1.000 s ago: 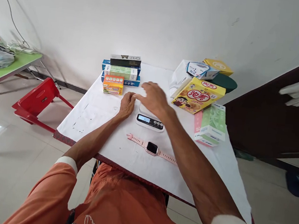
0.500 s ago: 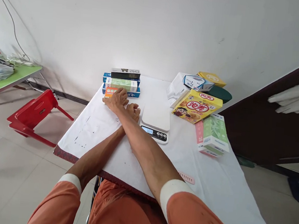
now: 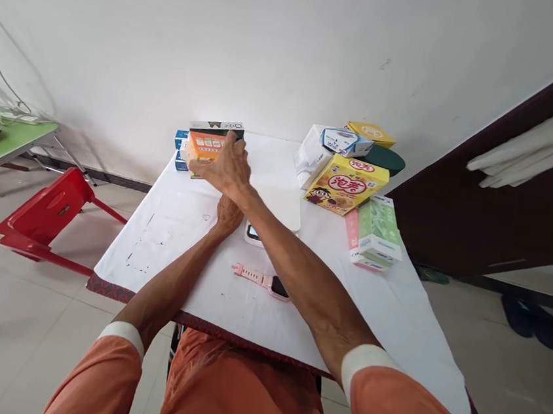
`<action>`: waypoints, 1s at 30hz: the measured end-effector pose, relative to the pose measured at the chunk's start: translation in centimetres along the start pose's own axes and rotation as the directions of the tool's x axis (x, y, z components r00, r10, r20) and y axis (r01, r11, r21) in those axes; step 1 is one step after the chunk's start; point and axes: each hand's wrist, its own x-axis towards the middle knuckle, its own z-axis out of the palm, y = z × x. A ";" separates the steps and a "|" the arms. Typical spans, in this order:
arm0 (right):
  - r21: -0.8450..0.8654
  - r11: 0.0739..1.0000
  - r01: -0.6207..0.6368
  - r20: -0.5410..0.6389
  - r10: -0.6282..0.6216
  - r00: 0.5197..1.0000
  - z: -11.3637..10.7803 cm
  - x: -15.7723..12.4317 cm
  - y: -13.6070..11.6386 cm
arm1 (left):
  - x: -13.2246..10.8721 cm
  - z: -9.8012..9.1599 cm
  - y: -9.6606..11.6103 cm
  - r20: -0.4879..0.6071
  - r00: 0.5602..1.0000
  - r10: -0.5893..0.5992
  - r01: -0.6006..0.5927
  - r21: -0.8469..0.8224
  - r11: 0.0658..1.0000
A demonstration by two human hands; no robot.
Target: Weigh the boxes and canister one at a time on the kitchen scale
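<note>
My right hand (image 3: pixel 229 166) reaches across to the left and grips an orange box (image 3: pixel 204 141), held in front of a stack of boxes. A black box (image 3: pixel 216 125) tops that stack, and blue boxes (image 3: pixel 181 139) stick out at its left side. Under my right forearm lies my left hand (image 3: pixel 229 215), by the left edge of a white kitchen scale (image 3: pixel 288 211). Its fingers are mostly hidden behind my right wrist. Much of the scale's display is covered by my right arm. Nearer the table's front edge is a pink watch (image 3: pixel 254 275), partly behind that arm.
At the right stand a yellow snack box (image 3: pixel 348 185), a white and blue box (image 3: pixel 346 142), a green box (image 3: pixel 380 228) and a dark green round object (image 3: pixel 385 159). A red chair (image 3: pixel 53 210) is left of the white-covered table (image 3: pixel 154 240); a wall rises behind.
My right hand has lifted the orange box up in front of the stack. My left hand has drawn back slightly beside the scale. The view has shifted, revealing more of the watch.
</note>
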 end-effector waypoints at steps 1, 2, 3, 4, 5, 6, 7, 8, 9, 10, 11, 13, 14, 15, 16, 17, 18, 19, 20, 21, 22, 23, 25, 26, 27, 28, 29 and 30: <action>-0.018 1.000 0.014 -0.029 -0.014 0.999 -1.1 -0.3 0.6 | -0.1 -0.1 0.2 -0.009 1.000 -0.007 0.007 0.014 1.000; -0.039 0.999 0.020 -0.056 -0.022 0.998 -2.2 -0.6 1.4 | -0.1 -0.3 0.5 -0.018 1.000 -0.019 0.020 0.046 0.999; -0.062 0.998 0.018 -0.083 -0.023 0.996 -3.2 -1.1 2.5 | -0.2 -0.4 0.8 -0.027 0.999 -0.031 0.033 0.086 0.996; -0.086 0.996 0.009 -0.110 -0.018 0.994 -4.2 -1.6 3.7 | -0.4 -0.5 1.1 -0.033 0.999 -0.037 0.041 0.122 0.992; -0.110 0.994 -0.005 -0.137 -0.010 0.991 -5.1 -2.2 5.0 | -0.5 -0.6 1.3 -0.038 0.999 -0.036 0.042 0.153 0.987; -0.133 0.991 -0.025 -0.160 0.003 0.987 -5.9 -2.8 6.3 | -0.5 -0.7 1.6 -0.042 0.999 -0.031 0.038 0.174 0.984; -0.157 0.986 -0.050 -0.174 0.022 0.984 -6.6 -3.4 7.6 | -0.6 -0.7 1.8 -0.046 0.999 -0.025 0.033 0.181 0.983; -0.180 0.981 -0.078 -0.182 0.045 0.982 -7.2 -4.0 8.7 | -0.6 -0.8 2.0 -0.049 0.999 -0.021 0.029 0.174 0.984; -0.200 0.974 -0.105 -0.183 0.068 0.981 -7.7 -4.5 9.7 | -0.7 -0.8 2.1 -0.050 0.999 -0.021 0.029 0.163 0.986; -0.216 0.968 -0.130 -0.181 0.091 0.979 -8.0 -5.0 10.6 | -0.7 -0.8 2.2 -0.051 0.998 -0.026 0.033 0.153 0.988; -0.229 0.962 -0.150 -0.175 0.111 0.978 -8.2 -5.4 11.2 | -0.7 -0.9 2.3 -0.053 0.998 -0.032 0.040 0.148 0.988; -0.245 0.953 -0.179 -0.159 0.143 0.977 -8.2 -6.0 11.9 | -0.7 -0.9 2.4 -0.051 0.998 -0.038 0.046 0.148 0.988; -0.251 0.949 -0.190 -0.149 0.156 0.976 -8.1 -6.2 12.1 | -0.7 -1.0 2.5 -0.048 0.998 -0.038 0.044 0.149 0.988; -0.256 0.946 -0.200 -0.139 0.168 0.976 -8.0 -6.4 12.2 | -0.7 -1.0 2.5 -0.044 0.998 -0.037 0.043 0.151 0.988; -0.261 0.943 -0.207 -0.129 0.178 0.975 -7.8 -6.5 12.1 | -0.8 -1.1 2.6 -0.039 0.999 -0.037 0.042 0.154 0.987; -0.266 0.940 -0.212 -0.120 0.186 0.975 -7.5 -6.6 12.1 | -0.8 -1.1 2.6 -0.034 0.999 -0.037 0.042 0.158 0.986; -0.271 0.938 -0.216 -0.114 0.192 0.975 -7.3 -6.6 11.9 | -0.8 -1.1 2.6 -0.031 0.999 -0.037 0.042 0.165 0.985; -0.275 0.936 -0.220 -0.112 0.196 0.974 -7.1 -6.6 11.8 | -0.8 -1.1 2.6 -0.028 0.999 -0.035 0.039 0.172 0.984; -0.279 0.934 -0.223 -0.112 0.199 0.973 -6.9 -6.6 11.7 | -0.8 -1.2 2.6 -0.026 0.999 -0.031 0.036 0.178 0.983; -0.282 0.932 -0.228 -0.116 0.202 0.972 -6.7 -6.6 11.6 | -0.7 -1.1 2.5 -0.025 0.999 -0.028 0.032 0.181 0.983; -0.283 0.930 -0.233 -0.124 0.205 0.971 -6.5 -6.6 11.5 | -0.7 -1.1 2.5 -0.024 0.999 -0.026 0.030 0.179 0.983; -0.282 0.929 -0.240 -0.134 0.210 0.968 -6.3 -6.6 11.5 | -0.7 -1.1 2.4 -0.024 0.999 -0.027 0.031 0.173 0.984; -0.279 0.925 -0.257 -0.155 0.221 0.963 -6.0 -6.6 11.3 | -0.7 -1.0 2.4 -0.024 0.999 -0.037 0.040 0.158 0.987; -0.279 0.923 -0.265 -0.164 0.227 0.960 -5.9 -6.6 11.2 | -0.7 -1.0 2.4 -0.024 0.999 -0.044 0.047 0.152 0.987; -0.280 0.920 -0.273 -0.171 0.232 0.958 -5.7 -6.7 11.1 | -0.7 -1.0 2.4 -0.023 0.998 -0.050 0.053 0.149 0.987; -0.280 0.919 -0.278 -0.175 0.236 0.956 -5.6 -6.7 11.1 | -0.7 -0.9 2.4 -0.023 0.998 -0.055 0.058 0.150 0.987; -0.280 0.919 -0.277 -0.176 0.235 0.956 -5.5 -6.8 11.1 | -0.7 -0.9 2.5 -0.023 0.998 -0.059 0.062 0.152 0.986; -0.276 0.922 -0.271 -0.176 0.229 0.957 -5.4 -6.8 11.3 | -0.7 -0.9 2.6 -0.022 0.998 -0.062 0.064 0.155 0.986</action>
